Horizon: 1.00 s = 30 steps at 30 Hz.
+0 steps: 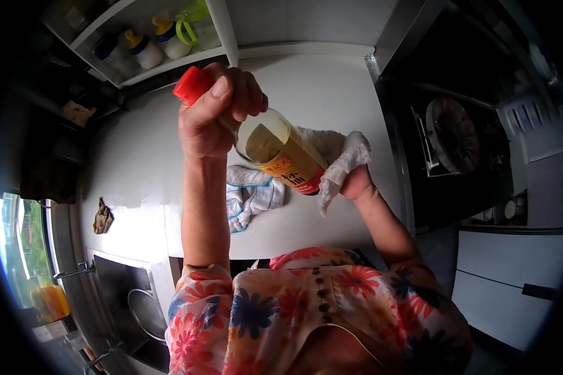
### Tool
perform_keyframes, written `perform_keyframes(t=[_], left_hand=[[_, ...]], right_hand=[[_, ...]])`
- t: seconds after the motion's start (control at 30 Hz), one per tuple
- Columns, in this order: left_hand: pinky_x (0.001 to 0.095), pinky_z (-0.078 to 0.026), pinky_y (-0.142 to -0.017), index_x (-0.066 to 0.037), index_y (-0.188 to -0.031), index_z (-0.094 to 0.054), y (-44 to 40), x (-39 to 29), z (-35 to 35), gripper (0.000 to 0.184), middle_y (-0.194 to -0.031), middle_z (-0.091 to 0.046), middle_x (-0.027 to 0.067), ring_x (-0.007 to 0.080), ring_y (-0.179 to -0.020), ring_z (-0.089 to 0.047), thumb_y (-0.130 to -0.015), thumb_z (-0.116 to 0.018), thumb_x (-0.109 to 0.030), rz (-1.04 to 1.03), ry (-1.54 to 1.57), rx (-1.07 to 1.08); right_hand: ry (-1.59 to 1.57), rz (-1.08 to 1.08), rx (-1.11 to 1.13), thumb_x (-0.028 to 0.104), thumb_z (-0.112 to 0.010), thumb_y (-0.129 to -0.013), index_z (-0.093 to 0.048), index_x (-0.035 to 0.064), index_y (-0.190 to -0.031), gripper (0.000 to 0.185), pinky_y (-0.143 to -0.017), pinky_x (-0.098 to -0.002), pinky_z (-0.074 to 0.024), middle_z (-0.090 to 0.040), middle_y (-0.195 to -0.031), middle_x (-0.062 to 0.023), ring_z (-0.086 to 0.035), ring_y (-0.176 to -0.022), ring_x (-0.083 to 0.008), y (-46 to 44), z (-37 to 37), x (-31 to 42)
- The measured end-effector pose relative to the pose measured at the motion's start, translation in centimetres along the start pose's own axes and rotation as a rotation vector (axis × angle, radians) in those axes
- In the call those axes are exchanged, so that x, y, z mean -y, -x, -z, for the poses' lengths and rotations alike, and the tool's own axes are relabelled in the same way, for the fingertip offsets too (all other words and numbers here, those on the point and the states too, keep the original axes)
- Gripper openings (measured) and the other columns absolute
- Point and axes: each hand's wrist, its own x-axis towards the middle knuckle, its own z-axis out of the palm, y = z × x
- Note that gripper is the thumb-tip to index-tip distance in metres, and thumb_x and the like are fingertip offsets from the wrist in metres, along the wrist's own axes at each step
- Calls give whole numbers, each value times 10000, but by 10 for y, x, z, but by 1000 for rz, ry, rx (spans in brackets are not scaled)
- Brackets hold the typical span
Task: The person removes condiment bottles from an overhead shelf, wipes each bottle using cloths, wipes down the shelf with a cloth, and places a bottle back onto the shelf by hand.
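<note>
In the head view, our left hand (224, 106) is closed firmly around the narrow neck of a clear, see-through bottle with a yellow-and-red label (294, 172), just below its bright red cap (192, 85). The neck is probably held because it is slim enough for the fingers to wrap fully round.

The bottle is in the air between our two hands, above the pale, smooth countertop (331, 234), tilted so that its cap points up and left and its base down and right. Our right hand (356, 182) grips a crumpled white cloth or paper wipe (345, 164) against the side near the base; most of its fingers are hidden, so we cannot tell exactly how they curl. Holding both ends likely steadies the bottle at this slant and keeps the cloth pressed to it.

Beneath lies a rumpled white towel with turquoise edging (270, 195), within easy reach on the countertop. A crumpled brown rag (102, 217) lies farther left, near the dark rectangular sink (111, 280), perhaps kept there for wet work.
</note>
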Motion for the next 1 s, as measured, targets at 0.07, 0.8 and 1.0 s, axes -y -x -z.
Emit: perform_keyframes(t=[0.07,0.8,1.0], left_hand=[[336,-399,-631,-108,-685,-423,1,0,-2,270,-598,-445,29,167,-608,-433,-875,-541,-261,-10,-75,-52],[325,-422,-509,-64,-620,-504,-25,20,-9,267,-529,-519,61,208,-527,-511,-727,-719,-180,92,205,341],[298,-430,-622,-43,-685,-594,-17,1,53,236,-635,-575,53,152,-622,-543,-747,-753,-206,159,-357,-48]], right_hand=[[11,75,-32,324,-484,-937,-367,28,-1314,493,-896,-367,-490,-507,-1228,-108,-553,-1061,-222,2,-17,0],[1008,352,43,425,-489,-879,-519,66,-1114,429,-485,-261,-499,-589,-925,-95,-577,-695,-168,-44,-9,-42],[151,-382,-75,412,-536,-851,-512,70,-1152,457,-623,-268,-526,-582,-1029,-93,-589,-830,-181,-12,18,-3]])
